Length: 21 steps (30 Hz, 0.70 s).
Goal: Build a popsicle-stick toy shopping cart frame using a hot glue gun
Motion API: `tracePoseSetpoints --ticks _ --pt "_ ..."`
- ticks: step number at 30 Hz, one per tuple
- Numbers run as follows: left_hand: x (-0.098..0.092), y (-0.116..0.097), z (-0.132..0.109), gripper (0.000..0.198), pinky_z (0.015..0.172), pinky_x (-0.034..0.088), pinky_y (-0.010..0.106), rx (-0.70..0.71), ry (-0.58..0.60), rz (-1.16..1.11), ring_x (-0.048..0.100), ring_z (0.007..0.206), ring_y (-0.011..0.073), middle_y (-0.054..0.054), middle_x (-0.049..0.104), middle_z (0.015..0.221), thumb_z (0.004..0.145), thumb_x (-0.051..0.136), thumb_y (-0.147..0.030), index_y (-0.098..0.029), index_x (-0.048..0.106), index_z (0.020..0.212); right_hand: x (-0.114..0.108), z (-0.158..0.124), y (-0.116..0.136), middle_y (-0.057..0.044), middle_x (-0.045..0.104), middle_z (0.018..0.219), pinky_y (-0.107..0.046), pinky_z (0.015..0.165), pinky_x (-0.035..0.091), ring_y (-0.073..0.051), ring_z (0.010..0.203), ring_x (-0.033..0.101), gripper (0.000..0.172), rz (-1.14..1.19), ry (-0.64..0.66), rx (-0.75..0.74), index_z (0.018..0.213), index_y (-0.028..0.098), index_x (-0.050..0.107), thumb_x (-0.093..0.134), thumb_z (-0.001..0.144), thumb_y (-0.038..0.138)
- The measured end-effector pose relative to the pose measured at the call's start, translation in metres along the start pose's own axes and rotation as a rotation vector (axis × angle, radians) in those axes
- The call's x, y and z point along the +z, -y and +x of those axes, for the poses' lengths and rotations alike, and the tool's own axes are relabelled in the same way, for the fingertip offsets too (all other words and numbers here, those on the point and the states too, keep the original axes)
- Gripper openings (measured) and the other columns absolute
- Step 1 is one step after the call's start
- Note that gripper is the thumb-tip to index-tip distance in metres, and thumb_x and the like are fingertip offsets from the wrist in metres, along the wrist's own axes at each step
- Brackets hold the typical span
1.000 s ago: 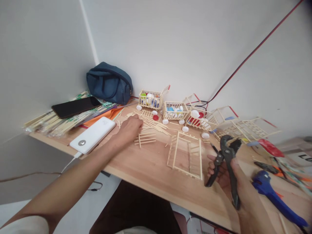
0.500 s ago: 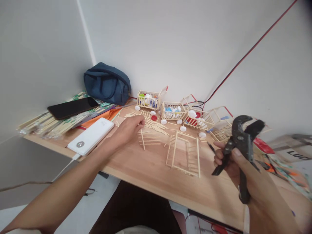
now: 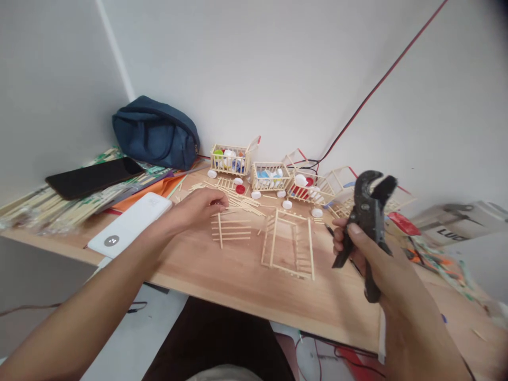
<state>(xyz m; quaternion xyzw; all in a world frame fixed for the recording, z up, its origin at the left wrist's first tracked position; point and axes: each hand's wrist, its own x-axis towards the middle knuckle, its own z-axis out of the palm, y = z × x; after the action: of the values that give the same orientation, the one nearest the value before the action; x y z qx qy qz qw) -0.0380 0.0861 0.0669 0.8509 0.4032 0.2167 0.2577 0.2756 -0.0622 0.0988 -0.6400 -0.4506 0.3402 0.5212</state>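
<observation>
My right hand [image 3: 379, 259] grips the handles of a black PVC pipe cutter [image 3: 364, 209], its jaws raised and apart. On the left, my left hand [image 3: 198, 207] is low over the near edge of a pile of thin wooden sticks [image 3: 242, 202]. Its fingers are curled, and what they hold, if anything, is hidden. Just right of that hand lies a small grid of sticks [image 3: 232, 230], with one stick across several parallel ones. Between my hands an open box-shaped stick frame [image 3: 273, 243] rests on the table.
Several small stick carts [image 3: 270, 182] with bottle-cap wheels line the wall. A blue bag [image 3: 156, 132], a black phone [image 3: 95, 177] on packs of sticks, and a white power bank [image 3: 129, 225] are at left. A grey box [image 3: 464, 225] stands at right on the wooden table [image 3: 278, 301].
The view has swung right, so the table's things appear further left. My left hand stays at the stick pile with fingers curled. The right hand still grips the pipe cutter.
</observation>
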Motion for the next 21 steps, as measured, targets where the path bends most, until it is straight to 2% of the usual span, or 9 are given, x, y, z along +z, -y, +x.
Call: tracePoseSetpoints --ticks 2,5,8,12,14,17,21 --pt "-0.008 -0.013 -0.002 0.017 0.066 0.038 0.024 0.031 0.030 -0.062 0.056 0.072 0.0144 0.000 0.065 0.075 0.084 0.053 -0.028 -0.017 0.065 0.081 0.013 0.006 0.017 -0.002 0.060 0.078 -0.031 0.060 0.046 -0.018 0.069 0.056 0.039 -0.222 0.035 -0.060 0.099 0.022 0.064 0.067 0.079 0.056" --pt "-0.016 -0.034 -0.005 0.016 0.067 0.039 0.022 0.100 0.061 -0.116 0.055 0.072 0.0126 -0.001 0.065 0.076 0.087 0.053 -0.026 -0.016 0.065 0.083 0.042 0.013 0.041 -0.001 0.061 0.074 -0.030 0.058 0.042 -0.018 0.064 0.055 0.031 -0.542 0.134 -0.201 0.090 0.022 0.063 0.064 0.078 0.051" --pt "-0.019 -0.047 -0.008 0.014 0.065 0.040 0.021 0.123 0.092 -0.178 0.055 0.071 0.0107 -0.001 0.064 0.078 0.088 0.052 -0.023 -0.017 0.065 0.084 0.072 0.015 0.052 0.001 0.059 0.069 -0.028 0.058 0.038 -0.016 0.062 0.053 0.020 -0.672 0.256 -0.352 0.083 0.022 0.059 0.061 0.079 0.041" --pt "-0.013 -0.046 -0.011 0.012 0.062 0.044 0.021 0.105 0.150 -0.388 0.058 0.064 0.0090 -0.001 0.061 0.078 0.089 0.053 -0.024 -0.016 0.063 0.090 0.092 0.015 0.048 0.002 0.057 0.069 -0.027 0.058 0.035 -0.016 0.061 0.050 0.011 -0.703 0.294 -0.451 0.083 0.022 0.055 0.057 0.079 0.031" --pt "-0.005 -0.041 -0.012 0.015 0.064 0.047 0.023 0.070 0.150 -0.554 0.062 0.067 0.0103 -0.001 0.062 0.079 0.085 0.062 -0.026 -0.017 0.061 0.096 0.094 0.015 0.046 0.001 0.057 0.070 -0.027 0.059 0.036 -0.016 0.062 0.050 0.009 -0.672 0.263 -0.471 0.084 0.022 0.054 0.055 0.080 0.030" --pt "0.011 -0.032 -0.013 0.037 0.070 0.049 0.025 -0.030 0.163 -0.854 0.066 0.075 0.0125 0.000 0.066 0.082 0.074 0.076 -0.025 -0.017 0.057 0.106 0.092 0.015 0.046 0.001 0.057 0.071 -0.027 0.059 0.036 -0.016 0.062 0.050 0.011 -0.604 0.218 -0.477 0.083 0.023 0.052 0.057 0.079 0.032" --pt "0.026 -0.029 -0.016 0.041 0.073 0.048 0.024 -0.170 0.096 -1.171 0.065 0.071 0.0097 -0.002 0.066 0.075 0.067 0.083 -0.023 -0.015 0.058 0.098 0.089 0.018 0.049 0.001 0.058 0.072 -0.028 0.059 0.038 -0.016 0.062 0.051 0.012 -0.543 0.246 -0.484 0.082 0.023 0.053 0.060 0.078 0.032"
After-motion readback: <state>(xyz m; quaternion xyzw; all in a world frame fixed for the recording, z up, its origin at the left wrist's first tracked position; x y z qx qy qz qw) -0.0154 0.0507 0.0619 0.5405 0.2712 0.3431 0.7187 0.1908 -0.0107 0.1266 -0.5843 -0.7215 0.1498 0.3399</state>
